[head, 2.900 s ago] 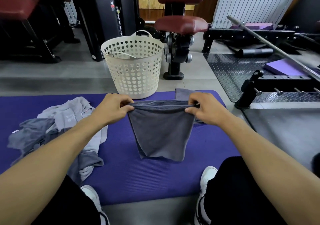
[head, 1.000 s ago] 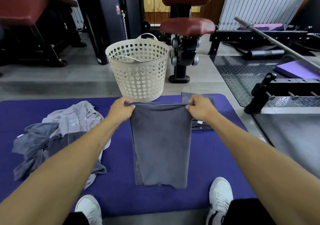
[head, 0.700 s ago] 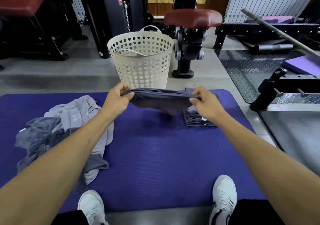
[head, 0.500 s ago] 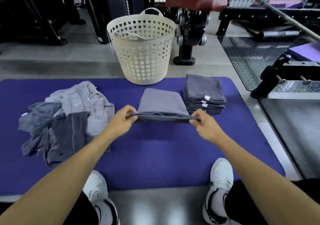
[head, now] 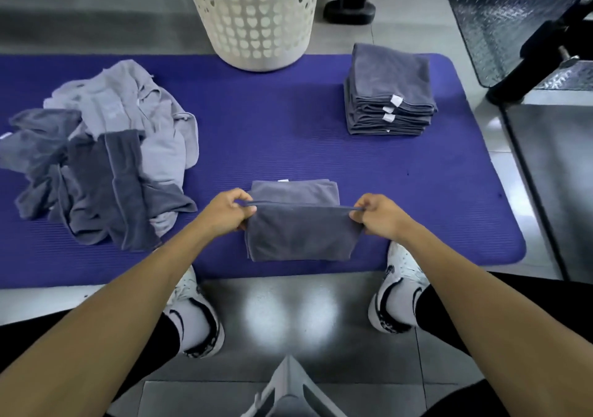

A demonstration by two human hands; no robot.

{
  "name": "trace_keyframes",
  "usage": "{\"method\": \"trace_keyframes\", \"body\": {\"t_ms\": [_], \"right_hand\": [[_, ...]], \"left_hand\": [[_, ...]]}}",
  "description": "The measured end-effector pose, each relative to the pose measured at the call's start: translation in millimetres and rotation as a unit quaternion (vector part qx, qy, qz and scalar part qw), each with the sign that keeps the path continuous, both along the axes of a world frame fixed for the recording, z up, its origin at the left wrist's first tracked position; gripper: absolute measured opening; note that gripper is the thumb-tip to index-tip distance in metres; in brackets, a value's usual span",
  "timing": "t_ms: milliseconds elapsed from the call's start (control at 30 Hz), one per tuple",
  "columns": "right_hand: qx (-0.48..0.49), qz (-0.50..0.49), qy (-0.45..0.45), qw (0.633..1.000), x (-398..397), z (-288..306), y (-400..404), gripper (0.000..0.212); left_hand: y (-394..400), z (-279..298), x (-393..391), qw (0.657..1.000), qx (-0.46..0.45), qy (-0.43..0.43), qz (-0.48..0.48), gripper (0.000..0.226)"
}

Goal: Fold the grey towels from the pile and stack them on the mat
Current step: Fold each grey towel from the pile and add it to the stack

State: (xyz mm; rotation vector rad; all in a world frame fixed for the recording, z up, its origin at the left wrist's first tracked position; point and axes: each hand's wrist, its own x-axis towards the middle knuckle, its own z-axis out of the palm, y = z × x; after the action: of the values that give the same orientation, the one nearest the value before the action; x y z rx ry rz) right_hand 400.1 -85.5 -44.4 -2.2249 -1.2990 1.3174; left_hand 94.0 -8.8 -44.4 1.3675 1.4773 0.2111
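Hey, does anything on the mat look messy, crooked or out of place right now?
Nothing looks wrong. The unfolded pile is rumpled, as expected, on the mat. The folded stack sits fairly square, tags on one side. Left hand and right hand pinch the towel by its corners.

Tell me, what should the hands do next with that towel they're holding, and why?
Probably carry it over to the folded stack at the mat's far right. The left hand and right hand pinch the top corners of a towel that already looks folded small, about the stack's size.
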Motion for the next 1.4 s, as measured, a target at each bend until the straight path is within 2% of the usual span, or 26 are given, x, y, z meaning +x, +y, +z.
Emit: {"method": "trace_keyframes", "body": {"t_ms": [100,200,433,600,667,767,833,900,1067,1233,1400], "right_hand": [[0.031,-0.008,-0.026,0.999,-1.1,-19.2,34.0,0.016],[0.032,0.007,-0.053,0.998,-1.5,-42.6,67.7,0.012],[-0.021,0.009,-0.056,0.998,8.7,-106.3,122.6,0.008],[-0.067,0.028,-0.058,0.996,16.5,-123.0,139.6,0.014],[-0.072,0.048,-0.053,0.995,19.2,-123.9,143.8,0.026],[-0.083,0.092,-0.044,0.991,20.1,-123.0,152.5,0.051],[-0.099,0.124,-0.031,0.987,16.0,-121.3,158.7,0.055],[-0.105,0.162,-0.042,0.980,10.7,-121.1,163.5,0.049],[-0.113,0.202,-0.083,0.969,3.1,-119.9,168.2,0.047],[-0.175,0.219,-0.093,0.955,0.0,-112.1,180.6,0.053],[-0.203,0.256,-0.090,0.941,5.7,-106.9,192.7,0.047]], "left_hand": [[27.1,-26.6,8.5,0.998,0.024,0.026,0.050,0.009],[52.9,-57.3,12.1,0.996,0.010,0.068,0.055,0.006],[100.5,-114.2,20.7,0.992,0.001,0.118,0.049,0.005],[109.7,-133.1,25.6,0.989,0.015,0.141,0.034,0.008],[112.6,-136.6,22.8,0.991,0.012,0.128,0.025,0.016],[118.9,-136.7,19.4,0.991,0.006,0.126,-0.046,0.044],[122.1,-135.0,20.2,0.983,0.010,0.139,-0.117,0.068],[125.9,-134.2,23.3,0.971,0.014,0.158,-0.180,0.078],[145.3,-128.8,33.4,0.949,-0.019,0.199,-0.244,0.042],[155.0,-126.8,39.3,0.933,-0.056,0.230,-0.271,0.041],[154.5,-127.3,42.4,0.917,-0.062,0.258,-0.299,0.038]]}}
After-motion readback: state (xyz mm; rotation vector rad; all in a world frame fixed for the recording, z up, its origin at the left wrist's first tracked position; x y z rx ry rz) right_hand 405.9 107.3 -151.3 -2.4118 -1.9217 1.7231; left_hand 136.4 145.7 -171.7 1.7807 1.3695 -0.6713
